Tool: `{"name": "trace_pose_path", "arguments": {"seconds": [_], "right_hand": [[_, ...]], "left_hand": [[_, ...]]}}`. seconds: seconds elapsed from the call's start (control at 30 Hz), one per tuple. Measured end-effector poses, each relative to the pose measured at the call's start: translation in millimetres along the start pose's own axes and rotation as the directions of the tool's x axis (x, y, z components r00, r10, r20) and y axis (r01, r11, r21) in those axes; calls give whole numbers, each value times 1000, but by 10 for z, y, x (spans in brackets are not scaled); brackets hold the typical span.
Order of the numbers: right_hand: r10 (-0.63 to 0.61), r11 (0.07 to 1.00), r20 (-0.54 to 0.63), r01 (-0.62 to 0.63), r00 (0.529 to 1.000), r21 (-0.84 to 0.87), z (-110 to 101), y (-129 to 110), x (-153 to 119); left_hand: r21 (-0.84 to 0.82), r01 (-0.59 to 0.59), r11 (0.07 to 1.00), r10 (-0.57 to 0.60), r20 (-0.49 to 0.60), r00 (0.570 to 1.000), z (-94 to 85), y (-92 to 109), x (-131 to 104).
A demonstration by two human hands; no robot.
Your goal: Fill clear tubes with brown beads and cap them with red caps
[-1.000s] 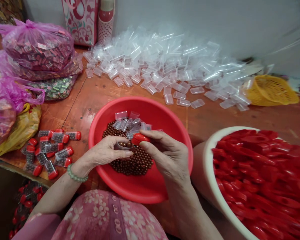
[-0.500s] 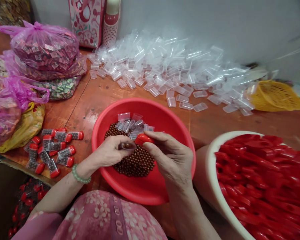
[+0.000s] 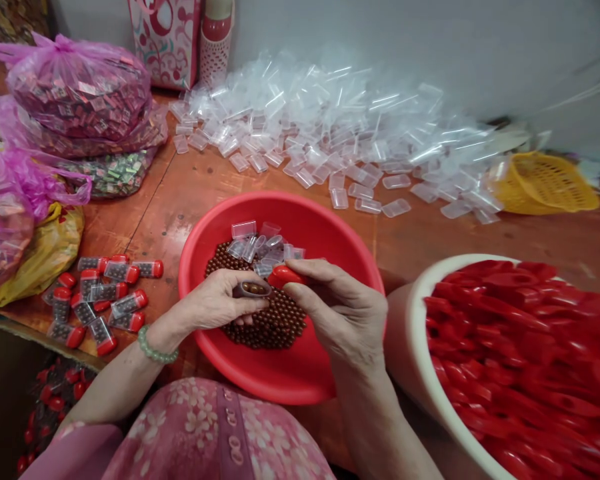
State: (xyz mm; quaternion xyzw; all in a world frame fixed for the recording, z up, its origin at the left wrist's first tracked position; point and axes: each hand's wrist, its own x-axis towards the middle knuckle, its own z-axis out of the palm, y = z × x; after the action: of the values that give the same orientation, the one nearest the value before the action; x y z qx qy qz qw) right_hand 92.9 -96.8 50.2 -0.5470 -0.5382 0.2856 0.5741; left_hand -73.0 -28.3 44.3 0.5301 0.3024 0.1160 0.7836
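My left hand [image 3: 215, 300] pinches a small clear container [image 3: 253, 289] with brown beads inside, its open end facing right. A red cap [image 3: 283, 276] is gripped between the thumb and fingers of my right hand [image 3: 335, 300], just right of the container's mouth and very close to it. Both hands are over a red basin [image 3: 345, 247]. In the basin lie a heap of brown beads [image 3: 275, 323] and several clear containers [image 3: 250, 247].
Capped containers [image 3: 100, 290] lie left of the basin, above a box [image 3: 10, 373] of more. Plastic bags [image 3: 80, 100] stand back left. Clear containers [image 3: 320, 127] are piled behind, beside a yellow basket [image 3: 545, 187]. A white bucket [image 3: 420, 333] of red caps is at right.
The container in my left hand has turned a little, so its open mouth and the beads show more clearly. My right hand still holds the red cap. The whole view has shifted slightly.
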Motion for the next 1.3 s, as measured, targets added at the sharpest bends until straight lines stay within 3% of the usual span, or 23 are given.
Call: {"name": "trace_pose_path", "arguments": {"seconds": [0.4,0.77,1.07,1.3], "right_hand": [[-125,980,159,147,979,-133,26,-13,40],[-154,964,169,185,974,-189,19,-19,43],[-39,985,125,58,991,-160,-47,83,-5],[47,973,11,-43,999,-229,-196,113,-50]], "left_hand": [[32,25,999,-26,36,999,-26,-78,30],[-86,34,996,-31,43,999,-63,-57,7],[-90,43,995,-34,102,994,-69,-16,-21],[-115,26,993,-20,55,998,-66,-13,-23]]}}
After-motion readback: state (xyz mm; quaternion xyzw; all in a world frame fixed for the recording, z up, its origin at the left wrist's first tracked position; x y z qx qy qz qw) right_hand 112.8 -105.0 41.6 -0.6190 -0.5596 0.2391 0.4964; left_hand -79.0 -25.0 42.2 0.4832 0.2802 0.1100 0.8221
